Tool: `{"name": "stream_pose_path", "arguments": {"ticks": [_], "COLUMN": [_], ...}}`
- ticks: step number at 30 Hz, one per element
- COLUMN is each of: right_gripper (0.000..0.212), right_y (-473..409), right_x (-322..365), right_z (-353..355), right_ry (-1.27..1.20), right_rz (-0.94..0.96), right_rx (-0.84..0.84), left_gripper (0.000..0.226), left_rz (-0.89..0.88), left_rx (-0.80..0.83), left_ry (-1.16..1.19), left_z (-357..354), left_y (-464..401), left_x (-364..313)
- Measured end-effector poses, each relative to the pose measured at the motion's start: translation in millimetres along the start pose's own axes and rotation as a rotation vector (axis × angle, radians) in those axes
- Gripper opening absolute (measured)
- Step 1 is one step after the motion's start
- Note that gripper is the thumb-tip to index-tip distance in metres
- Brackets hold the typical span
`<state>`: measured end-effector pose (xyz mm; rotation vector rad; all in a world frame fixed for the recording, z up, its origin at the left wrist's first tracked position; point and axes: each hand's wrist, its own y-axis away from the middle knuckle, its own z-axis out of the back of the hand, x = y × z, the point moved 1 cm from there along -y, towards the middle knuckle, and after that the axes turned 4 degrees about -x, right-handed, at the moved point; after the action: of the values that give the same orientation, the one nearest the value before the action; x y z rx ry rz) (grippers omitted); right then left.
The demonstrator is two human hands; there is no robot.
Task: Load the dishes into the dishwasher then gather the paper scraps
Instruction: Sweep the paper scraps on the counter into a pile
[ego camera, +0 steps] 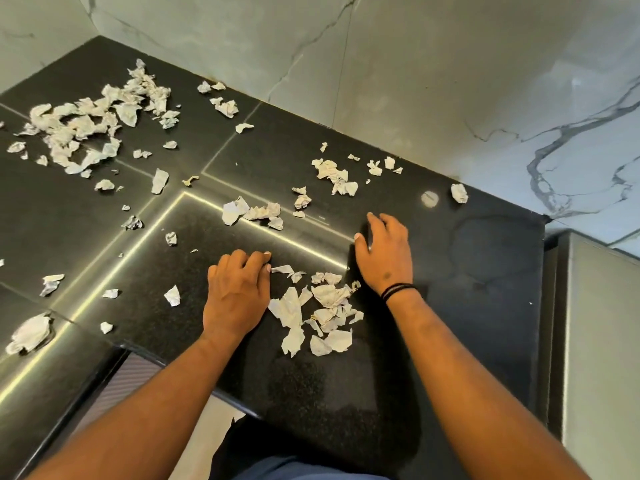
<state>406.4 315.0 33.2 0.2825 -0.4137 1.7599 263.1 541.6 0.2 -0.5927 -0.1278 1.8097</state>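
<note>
Torn white paper scraps lie scattered over a black granite counter. A small gathered pile of scraps sits near the front edge, between my two hands. My left hand rests on the counter just left of that pile, its fingers curled under and touching the surface, with no scrap visibly held. My right hand lies flat on the counter to the pile's right, fingers relaxed and spread forward. More scraps form a large heap at the far left and a smaller cluster ahead of my right hand.
A marble wall backs the counter. The counter ends at the right beside a steel appliance side. Loose scraps lie mid-counter, and one larger crumpled piece lies near the left front edge. A round pale mark is on the counter.
</note>
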Motion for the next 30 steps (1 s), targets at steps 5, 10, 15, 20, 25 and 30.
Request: {"name": "stream_pose_path", "arguments": {"ticks": [5,10,15,20,25,30], "right_gripper": [0.064,0.073,0.044,0.036,0.039,0.07], "right_y": [-56,-104,-67,31,12,-53], "right_x": [-45,-93,-58,22,38,46], "right_z": [22,35,18,-2,-1,-6], "right_ry": [0.233,0.242,0.284,0.142,0.09,0.103], "right_rz": [-0.173,-0.379,-0.142,0.218,0.21,0.073], "right_rx": [-0.099,0.077,0.028,0.046,0.019,0.186], "left_gripper": [0.026,0.025,0.027,0.027,0.028,0.03], "left_rz": [-0.001,0.004,0.007,0.017,0.022,0.024], "left_rx": [0.0,0.007,0.008,0.019,0.032,0.031], "left_ry": [-0.004,-0.001,-0.006,-0.012,-0.02,-0.028], "left_z": [-1,-1,-2,-1,0,0], "left_y": [0,0,1,1,0,1], "left_x": [0,0,0,0,-1,-2]}}
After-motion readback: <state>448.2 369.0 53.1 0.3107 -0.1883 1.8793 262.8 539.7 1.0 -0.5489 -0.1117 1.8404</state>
